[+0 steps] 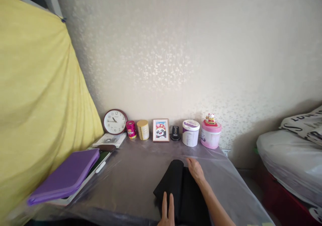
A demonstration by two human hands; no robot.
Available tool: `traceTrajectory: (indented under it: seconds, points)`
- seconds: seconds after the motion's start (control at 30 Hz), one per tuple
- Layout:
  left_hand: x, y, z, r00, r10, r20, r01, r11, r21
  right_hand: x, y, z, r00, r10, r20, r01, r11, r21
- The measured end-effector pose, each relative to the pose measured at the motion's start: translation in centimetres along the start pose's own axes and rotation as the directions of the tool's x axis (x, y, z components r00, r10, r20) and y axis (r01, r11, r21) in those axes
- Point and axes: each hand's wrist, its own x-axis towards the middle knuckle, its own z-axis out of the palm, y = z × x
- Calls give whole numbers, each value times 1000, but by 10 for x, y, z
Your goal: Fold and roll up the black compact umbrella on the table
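Left hand (168, 208) flat on the black cloth (176, 184), near edge; right hand (195, 170) flat at its far corner

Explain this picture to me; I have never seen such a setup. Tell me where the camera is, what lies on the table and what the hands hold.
No machine here: a person wears one camera on the head, looking forward and down at their own bare hands. The left hand and the right hand rest open on a folded black cloth; neither grips anything. The cloth lies on a table covered in clear plastic. Along the wall stand a clock, a red tin, a gold tin, a panda picture, a white tub and a pink tub. A purple folder lies at the left.
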Motion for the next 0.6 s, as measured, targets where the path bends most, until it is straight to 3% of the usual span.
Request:
traceTrajectory:
  seconds: [0.07,0.17,0.33,0.43,0.6]
  points:
    - [-8,2,-6,999,33,10,-33,999,13,-16,21,-13,995,99,-18,-99,995,19]
    - [-21,4,-13,991,115,-62,-115,993,-1,-45,45,-26,976,217,25,-219,971,93]
    - [-30,3,-16,992,103,-76,-104,995,-12,-82,44,-32,909,335,246,-407,839,361]
    - [-30,1,-14,987,118,-108,-121,993,-16,-95,31,-36,912,303,275,-400,803,441]
    - [-27,-1,-9,985,120,-125,-122,992,-14,-104,11,-40,961,230,150,-274,844,461]
